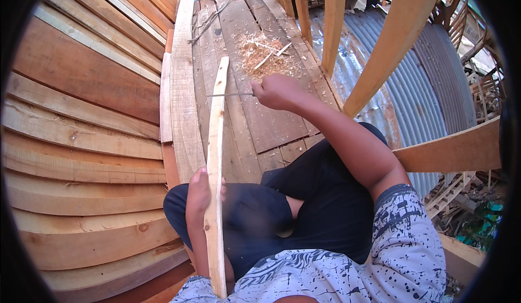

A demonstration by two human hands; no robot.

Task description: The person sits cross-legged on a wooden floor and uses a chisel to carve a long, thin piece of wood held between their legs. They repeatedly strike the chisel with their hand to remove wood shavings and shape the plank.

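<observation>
A long, pale wooden strip (216, 135) stretches from beside my body out over the plank floor, with small knots along it. My left hand (199, 190) is closed around its lower half, beside my left knee; the strip hides part of the palm. In my closed right hand (278, 92) is a knife (234, 94), seen nearly edge-on as a thin line. Its blade lies crosswise at the strip's upper part, with the tip reaching past the strip's left edge. The fist hides the handle.
Stacked wooden boards (81, 159) fill the left side. A pile of wood shavings (263, 53) with a few slivers lies beyond my right hand on the plank floor (277, 121). Upright timber posts (391, 48) stand at the right, before a corrugated metal sheet (407, 80).
</observation>
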